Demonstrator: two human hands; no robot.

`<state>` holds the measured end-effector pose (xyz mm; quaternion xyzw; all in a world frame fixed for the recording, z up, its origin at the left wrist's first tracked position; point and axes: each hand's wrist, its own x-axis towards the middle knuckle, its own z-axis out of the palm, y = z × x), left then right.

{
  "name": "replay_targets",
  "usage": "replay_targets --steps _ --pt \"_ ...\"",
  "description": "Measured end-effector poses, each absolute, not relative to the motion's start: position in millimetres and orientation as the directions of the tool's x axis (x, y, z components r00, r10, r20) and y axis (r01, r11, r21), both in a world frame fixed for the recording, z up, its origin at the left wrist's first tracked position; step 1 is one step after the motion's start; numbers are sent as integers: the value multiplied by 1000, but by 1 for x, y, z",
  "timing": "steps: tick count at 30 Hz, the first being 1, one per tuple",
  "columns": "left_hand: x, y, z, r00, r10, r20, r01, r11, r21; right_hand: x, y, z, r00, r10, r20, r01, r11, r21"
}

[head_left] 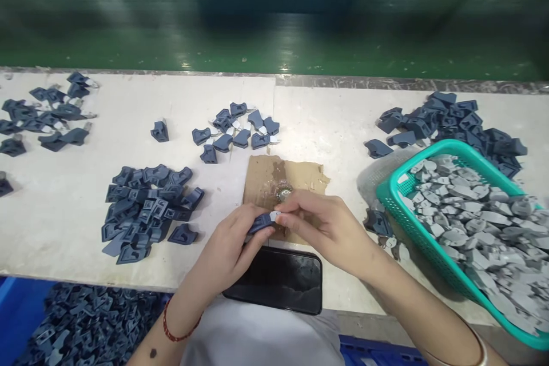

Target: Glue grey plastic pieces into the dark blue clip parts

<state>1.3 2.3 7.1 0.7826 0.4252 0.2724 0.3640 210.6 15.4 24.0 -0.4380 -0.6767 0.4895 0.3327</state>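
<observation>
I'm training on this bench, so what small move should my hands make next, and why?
Probably press the pale grey piece into the dark blue piece: your left hand holds the blue one, and your right hand pinches the grey one at its end.

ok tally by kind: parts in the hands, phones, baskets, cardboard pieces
Dark blue-grey plastic part, in the left hand: 1
Light grey plastic piece, pinched by the right hand: 1
Black rectangular phone: 1
Teal perforated plastic basket: 1
Flat brown cardboard piece: 1
Total: 5
</observation>
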Motion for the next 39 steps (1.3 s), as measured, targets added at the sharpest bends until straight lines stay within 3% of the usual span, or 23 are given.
replay_targets --steps 5,11,16,23,27,32,39 --pt "3 0 8 471 878 90 416 -311 855 208 15 25 -390 916 88 298 217 -930" --pt "-1 0 13 459 884 -90 278 -47 959 201 11 28 -353 935 45 202 123 -972" --pt "-5 3 17 521 833 -184 171 109 979 199 9 32 -327 944 39 152 94 -984" --pt "-2 3 27 526 847 -74 463 -212 861 203 9 30 -256 962 -100 172 -56 -983" --pt "3 3 34 548 808 -218 392 -18 920 207 14 32 -352 936 -1 273 102 -956" --pt "7 -2 34 506 797 -328 305 191 933 210 16 31 -455 869 193 436 407 -802" --pt "11 -4 32 532 764 -365 203 304 931 206 12 27 -474 821 319 594 566 -572"
